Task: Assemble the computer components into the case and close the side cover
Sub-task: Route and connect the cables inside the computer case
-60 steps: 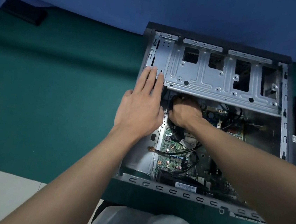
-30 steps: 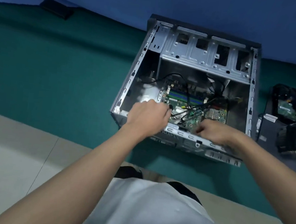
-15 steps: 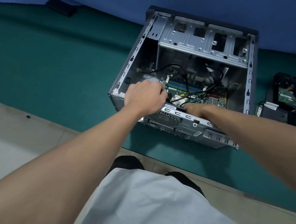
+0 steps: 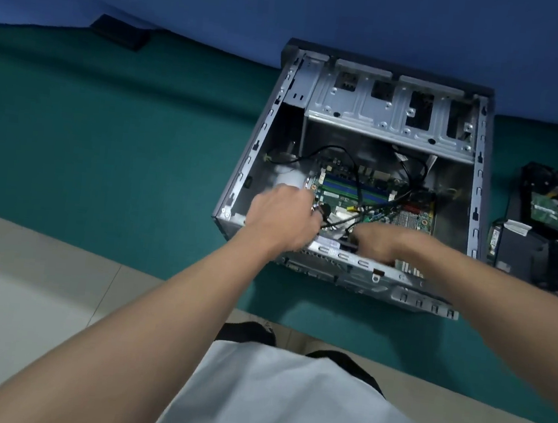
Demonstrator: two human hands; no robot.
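Note:
The open grey computer case (image 4: 391,116) lies on its side on a green mat, side cover off. Inside sits the green motherboard (image 4: 352,189), with black cables (image 4: 408,176) looping over it. My left hand (image 4: 282,217) is curled at the case's near-left corner, fingertips pinching a black cable end (image 4: 324,212). My right hand (image 4: 383,239) reaches over the near rim (image 4: 362,258) into the case, knuckles up and blurred; what its fingers touch is hidden.
Loose parts lie on the mat to the right of the case: a hard drive with a green board (image 4: 546,208) and dark components (image 4: 524,251). A black flat object (image 4: 119,32) lies far left by the blue wall. Pale floor borders the mat's near edge.
My view has pulled back from the case. Both hands have moved from the drive cage area to the near rim, the left now at a black cable end.

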